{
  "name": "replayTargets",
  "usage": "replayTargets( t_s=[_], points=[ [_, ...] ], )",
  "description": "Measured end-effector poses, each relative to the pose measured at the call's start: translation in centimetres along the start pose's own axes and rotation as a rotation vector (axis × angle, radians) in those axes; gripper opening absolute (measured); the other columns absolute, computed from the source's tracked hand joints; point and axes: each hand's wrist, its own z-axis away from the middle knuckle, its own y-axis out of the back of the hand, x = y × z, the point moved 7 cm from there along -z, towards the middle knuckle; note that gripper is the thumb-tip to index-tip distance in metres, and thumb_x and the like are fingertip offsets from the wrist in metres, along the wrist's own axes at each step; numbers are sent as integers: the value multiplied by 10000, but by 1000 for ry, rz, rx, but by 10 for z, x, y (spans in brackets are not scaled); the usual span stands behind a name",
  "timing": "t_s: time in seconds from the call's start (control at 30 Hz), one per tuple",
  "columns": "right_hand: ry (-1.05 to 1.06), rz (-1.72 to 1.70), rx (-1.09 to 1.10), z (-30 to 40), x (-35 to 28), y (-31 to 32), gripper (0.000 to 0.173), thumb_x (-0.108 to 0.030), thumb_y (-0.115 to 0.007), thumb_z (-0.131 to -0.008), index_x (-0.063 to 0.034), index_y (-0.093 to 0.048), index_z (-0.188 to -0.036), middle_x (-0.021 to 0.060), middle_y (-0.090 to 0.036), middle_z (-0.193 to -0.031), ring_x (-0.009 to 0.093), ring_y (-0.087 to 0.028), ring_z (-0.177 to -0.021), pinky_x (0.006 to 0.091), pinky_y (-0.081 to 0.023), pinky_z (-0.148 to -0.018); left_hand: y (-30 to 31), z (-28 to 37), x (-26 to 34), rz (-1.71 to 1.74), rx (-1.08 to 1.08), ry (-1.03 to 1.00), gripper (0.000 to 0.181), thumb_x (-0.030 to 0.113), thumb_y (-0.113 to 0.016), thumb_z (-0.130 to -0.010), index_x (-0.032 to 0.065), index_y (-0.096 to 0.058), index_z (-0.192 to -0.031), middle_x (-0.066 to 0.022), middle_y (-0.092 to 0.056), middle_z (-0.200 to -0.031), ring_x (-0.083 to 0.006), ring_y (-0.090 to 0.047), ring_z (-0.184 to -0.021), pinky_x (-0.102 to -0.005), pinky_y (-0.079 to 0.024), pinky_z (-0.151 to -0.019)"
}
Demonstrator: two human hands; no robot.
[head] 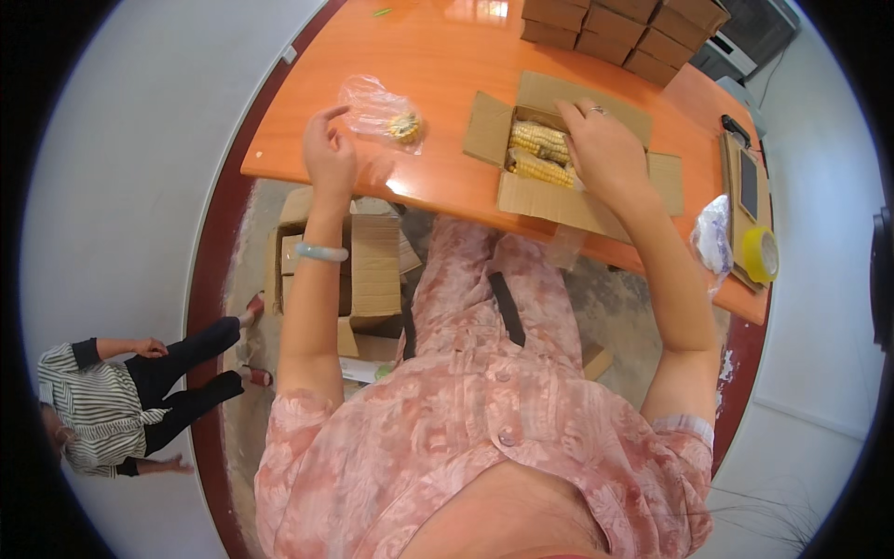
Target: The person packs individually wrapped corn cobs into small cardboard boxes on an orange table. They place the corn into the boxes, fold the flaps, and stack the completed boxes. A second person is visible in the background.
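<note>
An uncovered cardboard box (573,202) sits near the table's front edge with its flaps spread outward. Inside lie corn cobs (541,140) in clear plastic, side by side. My right hand (604,147) reaches over the box's right half, fingers bent down at the cobs; whether it grips one is hidden. To the left, my left hand (330,154) hovers at the table edge with curled fingers apart and nothing visible in them. Just beyond its fingertips rests a clear plastic bag (367,105) with one corn cob (404,128) in it, end facing me.
Closed cardboard boxes (611,31) are stacked at the far right of the orange table (433,42). Yellow tape (761,255), a phone (748,185) and a plastic bundle (712,234) lie at right. Below stands a large carton (376,265). Another person (105,398) is at left.
</note>
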Motion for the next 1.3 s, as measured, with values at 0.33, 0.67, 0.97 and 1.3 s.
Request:
replayTargets(
  t_s=[0.33, 0.67, 0.97, 1.3],
  points=[
    [110, -463, -40, 58, -46, 18, 194, -110, -644, -868, -46, -644, -1051, 129, -619, -1101, 331, -630, -960, 428, -505, -817, -85, 8, 7, -197, -387, -245, 358, 58, -767, -748, 46, -638, -1082, -158, -630, -1115, -354, -575, -1091, -439, -474, -931],
    [257, -772, -106, 76, -100, 9, 216, -130, -651, -862, -62, -649, -1067, 95, -640, -1066, 333, -621, -945, 430, -501, -807, -83, -4, -19, -109, -452, -33, 449, 90, -754, -789, 0, -556, -1182, -130, -642, -1080, -264, -642, -954, -370, -525, -817],
    [280, -763, 314, 19, -89, 58, 754, -258, -787, -796, -43, -441, -1431, 188, -580, -1300, 331, -593, -1168, 407, -475, -976, -27, 47, 95, 1247, -662, 606, 513, 194, -542, -948, -36, -426, -1392, -146, -561, -1311, -235, -603, -1144, -371, -547, -922],
    [23, -1098, -266, 7, -93, 2, 297, -230, -694, -882, 2, -659, -1064, 137, -650, -785, 199, -602, -684, 334, -473, -642, -25, 65, 114, 1306, -715, 657, 558, 230, -593, -939, -30, -425, -1404, -169, -549, -1339, -272, -600, -1164, -402, -538, -958]
  ],
)
